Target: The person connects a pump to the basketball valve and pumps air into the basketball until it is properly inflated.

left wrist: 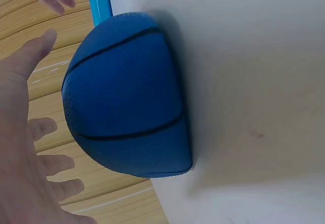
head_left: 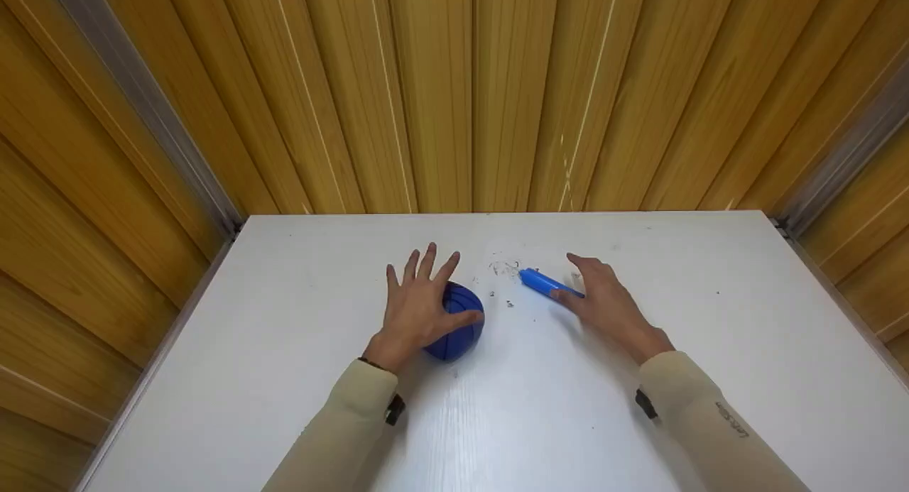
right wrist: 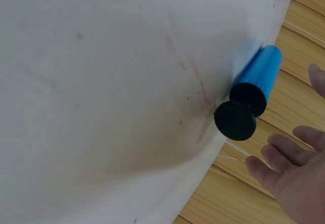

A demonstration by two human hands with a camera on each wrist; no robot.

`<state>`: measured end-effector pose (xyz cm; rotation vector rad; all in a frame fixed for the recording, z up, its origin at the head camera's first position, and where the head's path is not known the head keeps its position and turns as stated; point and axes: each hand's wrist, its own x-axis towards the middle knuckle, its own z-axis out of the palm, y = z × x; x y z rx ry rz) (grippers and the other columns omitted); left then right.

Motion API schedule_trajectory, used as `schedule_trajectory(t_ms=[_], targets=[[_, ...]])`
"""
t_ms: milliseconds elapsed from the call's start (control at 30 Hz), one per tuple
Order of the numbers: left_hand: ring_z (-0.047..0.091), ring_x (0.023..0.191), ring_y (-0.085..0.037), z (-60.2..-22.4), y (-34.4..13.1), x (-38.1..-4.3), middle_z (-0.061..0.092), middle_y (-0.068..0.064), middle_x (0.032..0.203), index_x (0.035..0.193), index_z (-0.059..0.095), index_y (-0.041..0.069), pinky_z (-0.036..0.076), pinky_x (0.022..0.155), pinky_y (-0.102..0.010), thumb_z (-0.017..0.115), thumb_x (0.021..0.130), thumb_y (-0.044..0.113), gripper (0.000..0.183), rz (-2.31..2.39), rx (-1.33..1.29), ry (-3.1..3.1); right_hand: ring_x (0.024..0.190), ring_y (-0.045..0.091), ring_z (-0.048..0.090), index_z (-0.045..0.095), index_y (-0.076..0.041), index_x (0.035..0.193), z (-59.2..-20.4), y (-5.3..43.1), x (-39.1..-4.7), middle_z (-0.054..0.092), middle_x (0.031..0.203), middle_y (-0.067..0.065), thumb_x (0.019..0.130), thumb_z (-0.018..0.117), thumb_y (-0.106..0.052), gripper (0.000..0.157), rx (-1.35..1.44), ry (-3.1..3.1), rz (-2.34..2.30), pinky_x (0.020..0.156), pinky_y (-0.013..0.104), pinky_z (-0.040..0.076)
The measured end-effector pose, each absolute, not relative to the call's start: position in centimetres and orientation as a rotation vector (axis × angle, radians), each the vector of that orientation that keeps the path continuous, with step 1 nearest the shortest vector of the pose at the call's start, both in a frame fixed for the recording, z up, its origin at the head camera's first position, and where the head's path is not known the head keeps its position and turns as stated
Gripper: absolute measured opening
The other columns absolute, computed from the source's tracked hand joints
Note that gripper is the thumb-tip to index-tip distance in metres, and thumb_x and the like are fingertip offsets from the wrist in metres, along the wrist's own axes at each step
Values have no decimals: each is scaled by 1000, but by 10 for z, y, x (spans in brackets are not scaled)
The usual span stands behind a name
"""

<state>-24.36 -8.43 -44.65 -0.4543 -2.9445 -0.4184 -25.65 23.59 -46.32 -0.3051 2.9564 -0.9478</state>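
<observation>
A blue ball (head_left: 454, 343) with black seam lines rests on the white table, sagging into a flat-bottomed dome as if deflated. Above it my left hand (head_left: 419, 307) spreads its fingers wide; in the left wrist view a gap shows between that hand (left wrist: 20, 148) and the ball (left wrist: 127, 87). To the right lies a blue hand pump (head_left: 543, 282) on its side. Its black end and round black handle (right wrist: 235, 121) face the right wrist camera. My right hand (head_left: 607, 300) hovers over the handle end, fingers loosely extended, apart from the pump (right wrist: 261, 71) in the right wrist view.
The white table (head_left: 248, 336) has dark scuff marks (head_left: 504, 267) near the pump's tip. Wood-patterned panels (head_left: 433, 94) rise behind the table's far edge and along both sides, with grey metal posts (head_left: 156, 116) at the corners.
</observation>
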Motion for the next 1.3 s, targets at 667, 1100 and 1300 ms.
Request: schedule_trajectory(t_ms=[667, 1100, 1300], targets=[[43, 147, -40, -472, -70, -239, 42, -19, 163, 160, 48, 16, 42, 114, -61, 94, 72, 61, 109, -510, -463, -2984, 133, 45, 53, 50, 5, 150, -480, 224, -262, 56, 143, 27, 101, 76, -22, 62, -231, 2854, -1040, 115, 63, 39], [55, 129, -39, -476, -67, -239, 55, -19, 144, 153, 56, 17, 55, 96, -59, 94, 73, 53, 95, -380, -471, -2903, 127, 45, 58, 58, 9, 139, -482, 222, -268, 61, 136, 29, 99, 73, -5, 44, -278, 2897, -1059, 112, 59, 44], [55, 127, -40, -477, -70, -238, 56, -20, 142, 151, 57, 18, 54, 97, -59, 93, 75, 48, 88, -462, -456, -2903, 120, 42, 61, 62, 8, 134, -481, 224, -265, 63, 130, 27, 99, 73, -6, 40, -250, 2902, -1072, 108, 58, 47]])
